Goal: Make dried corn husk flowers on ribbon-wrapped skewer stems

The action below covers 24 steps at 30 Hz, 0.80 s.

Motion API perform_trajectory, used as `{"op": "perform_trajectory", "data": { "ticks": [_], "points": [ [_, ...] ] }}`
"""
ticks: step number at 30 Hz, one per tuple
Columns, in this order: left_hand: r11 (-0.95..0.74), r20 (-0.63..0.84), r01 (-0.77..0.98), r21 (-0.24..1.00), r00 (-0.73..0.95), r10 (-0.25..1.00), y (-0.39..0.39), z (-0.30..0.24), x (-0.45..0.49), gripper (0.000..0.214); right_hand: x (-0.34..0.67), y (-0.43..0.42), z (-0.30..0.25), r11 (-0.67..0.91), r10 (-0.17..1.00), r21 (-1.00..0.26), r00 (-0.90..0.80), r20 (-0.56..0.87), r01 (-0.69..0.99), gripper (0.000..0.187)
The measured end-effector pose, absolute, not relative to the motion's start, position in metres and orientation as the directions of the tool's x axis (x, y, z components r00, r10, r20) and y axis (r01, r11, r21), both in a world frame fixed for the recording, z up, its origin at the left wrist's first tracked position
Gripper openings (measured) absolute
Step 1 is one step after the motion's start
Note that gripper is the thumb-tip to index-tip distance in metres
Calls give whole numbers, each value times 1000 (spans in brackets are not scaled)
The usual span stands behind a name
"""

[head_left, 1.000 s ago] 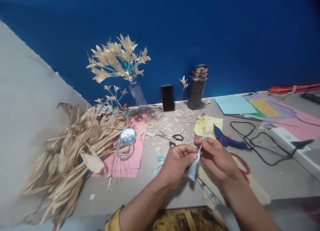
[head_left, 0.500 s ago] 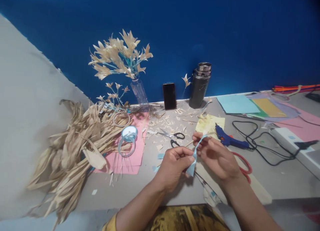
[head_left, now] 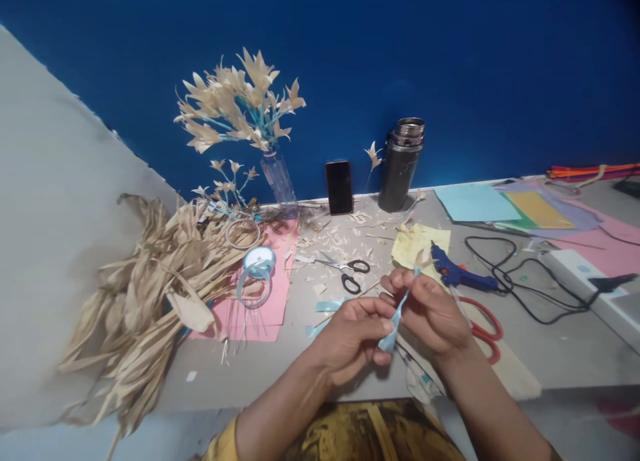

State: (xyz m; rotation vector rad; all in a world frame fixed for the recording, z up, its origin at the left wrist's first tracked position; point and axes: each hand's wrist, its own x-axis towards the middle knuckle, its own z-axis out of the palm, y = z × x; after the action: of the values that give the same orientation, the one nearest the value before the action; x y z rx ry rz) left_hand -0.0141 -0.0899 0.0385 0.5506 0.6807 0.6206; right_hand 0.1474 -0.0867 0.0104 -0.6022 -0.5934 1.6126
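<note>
The blue strip [head_left: 395, 326] is held above the near side of the counter [head_left: 575, 358], pinched in the grip of the left hand [head_left: 353, 338] and, toward its far end, of the right hand [head_left: 433, 314].

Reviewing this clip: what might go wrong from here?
The blue strip narrows between the left grip and right grip; it could tear if pulled hard.
The glue gun lies close beyond the right grip and may get bumped.
The flask stands uncapped; if knocked, any contents might spill.
</note>
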Motion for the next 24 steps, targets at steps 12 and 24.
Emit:
{"op": "perform_trajectory", "data": {
  "ticks": [12, 24],
  "points": [
    [605, -399, -329, 725, 516, 758, -93, 29, -13, 35, 142, -89, 1, -66, 995, -776, 19, -100, -628, 21],
    [487, -384, -299, 821, 343, 857, -96, 28, -14, 30, 136, -98, -3, 3, 993, -915, 107, -44, -404, 21]
  ]
}}
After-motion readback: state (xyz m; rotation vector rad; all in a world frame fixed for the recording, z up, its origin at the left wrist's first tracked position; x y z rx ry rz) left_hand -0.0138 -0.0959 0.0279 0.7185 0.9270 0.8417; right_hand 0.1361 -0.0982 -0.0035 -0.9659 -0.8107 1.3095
